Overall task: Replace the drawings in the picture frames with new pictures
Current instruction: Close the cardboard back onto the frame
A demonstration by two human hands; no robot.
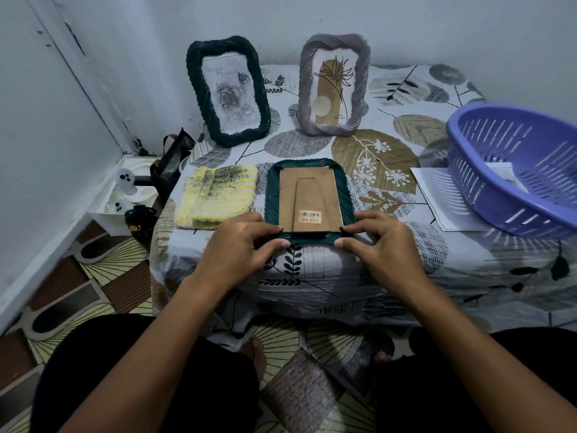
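Head view: both forearms reach forward over the near edge of a cloth-covered worktop (pixel 312 270). The left hand (pixel 240 242) and right hand (pixel 379 242) pinch the near corners of a dark green picture frame (pixel 271 195) lying face down, its brown backing board (pixel 309 201) up. A yellow knitted cloth (pixel 215 196) lies just left. Two framed drawings, green frame (pixel 195 76) and grey frame (pixel 362 85), stand at the back. A purple basket (pixel 487 195) at right holds paper, tilted on white sheets (pixel 437 201).
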